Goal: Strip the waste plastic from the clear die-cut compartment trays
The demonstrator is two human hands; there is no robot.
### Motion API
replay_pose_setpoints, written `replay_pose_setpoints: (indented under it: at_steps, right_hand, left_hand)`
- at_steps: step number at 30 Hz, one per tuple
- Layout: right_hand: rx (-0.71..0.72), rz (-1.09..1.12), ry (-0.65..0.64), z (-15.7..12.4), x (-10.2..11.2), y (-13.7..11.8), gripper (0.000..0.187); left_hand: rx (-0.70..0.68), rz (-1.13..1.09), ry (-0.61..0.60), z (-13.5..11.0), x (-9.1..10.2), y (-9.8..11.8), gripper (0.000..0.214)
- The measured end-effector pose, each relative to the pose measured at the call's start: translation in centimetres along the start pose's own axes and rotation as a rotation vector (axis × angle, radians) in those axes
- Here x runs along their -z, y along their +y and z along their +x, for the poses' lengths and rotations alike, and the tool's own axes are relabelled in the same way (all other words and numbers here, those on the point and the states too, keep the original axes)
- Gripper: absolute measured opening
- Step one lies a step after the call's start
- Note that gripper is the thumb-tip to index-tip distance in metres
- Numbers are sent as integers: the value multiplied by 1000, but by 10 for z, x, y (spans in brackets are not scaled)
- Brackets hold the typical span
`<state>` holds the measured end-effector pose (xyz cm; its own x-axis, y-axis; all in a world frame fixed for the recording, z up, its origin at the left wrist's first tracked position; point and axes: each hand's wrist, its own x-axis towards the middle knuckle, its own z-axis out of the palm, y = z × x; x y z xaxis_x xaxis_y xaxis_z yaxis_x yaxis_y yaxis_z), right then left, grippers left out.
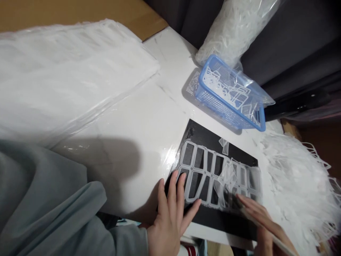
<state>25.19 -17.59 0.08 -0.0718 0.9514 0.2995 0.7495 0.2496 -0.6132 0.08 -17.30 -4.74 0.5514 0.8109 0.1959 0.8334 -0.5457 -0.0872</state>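
Your left grip [170, 217] open, fingers spread, pressing clear plastic frame sheet [202, 174] down on black board [210, 137]. Your right grip [262, 227] clamped on thin stick [282, 245], tip at sheet. Hold sheet flat, go slow. Blue basket [202, 81] past board.

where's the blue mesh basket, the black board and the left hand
blue mesh basket [223, 110], head view, on its long near wall
black board [202, 137], head view, on a bare part beyond the clear sheet
left hand [169, 217], head view, on the back of the hand
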Motion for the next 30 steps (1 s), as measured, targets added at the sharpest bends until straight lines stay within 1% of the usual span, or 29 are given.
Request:
replay_pose_setpoints:
  at_steps: [2, 3, 4, 6, 11, 13, 15, 16, 20, 21, 22, 23, 24, 25, 27, 29, 30]
  right_hand:
    - [77, 16, -197, 3, -5, 0, 24]
    - [98, -3, -256, 4, -6, 1, 24]
    - [99, -22, -278, 4, -8, 1, 25]
    - [85, -46, -284, 5, -9, 3, 28]
    - [92, -80, -224, 7, -18, -2, 30]
    - [73, -108, -166, 10, -21, -4, 28]
    - [31, -166, -55, 14, -21, -4, 27]
    - [6, -212, 27, 17, -20, -2, 26]
    - [-130, -450, 441, 27, -8, 13, 28]
    - [-159, -452, 509, 28, -5, 16, 29]
    - [-174, -415, 538, 29, -2, 18, 30]
    - [-178, -348, 523, 28, 0, 19, 29]
    - [-166, -261, 458, 28, 1, 18, 27]
    - [-139, -173, 357, 26, 1, 17, 25]
    - [-67, -58, 88, 24, 0, 12, 23]
    - [6, 6, -174, 24, -2, 7, 25]
    - [36, 18, -268, 25, -3, 6, 25]
  left_hand:
    - [-2, 9, 7, 1, 0, 1, 74]
    - [-2, 13, 10, 1, 0, 1, 74]
    - [-1, 16, 15, 2, 0, 1, 75]
    - [1, 16, 22, 2, 0, 1, 75]
    - [10, 6, 23, 1, -1, 2, 78]
    - [17, 10, 10, 0, -1, 3, 79]
    - [12, 29, 6, 0, -1, 3, 79]
    - [6, 43, 8, 1, -1, 2, 79]
    - [-13, 84, 35, 2, 0, 0, 78]
    - [-13, 87, 35, 2, 0, 0, 79]
    - [-12, 88, 36, 2, 0, 0, 81]
    - [-11, 86, 35, 2, 0, 0, 82]
    - [-11, 82, 35, 2, -1, 0, 83]
    - [-8, 76, 35, 2, -1, 0, 84]
    - [-6, 62, 33, 1, -1, 0, 84]
    - [-23, 46, 18, 1, 1, -2, 84]
    - [-33, 40, 5, 1, 2, -3, 83]
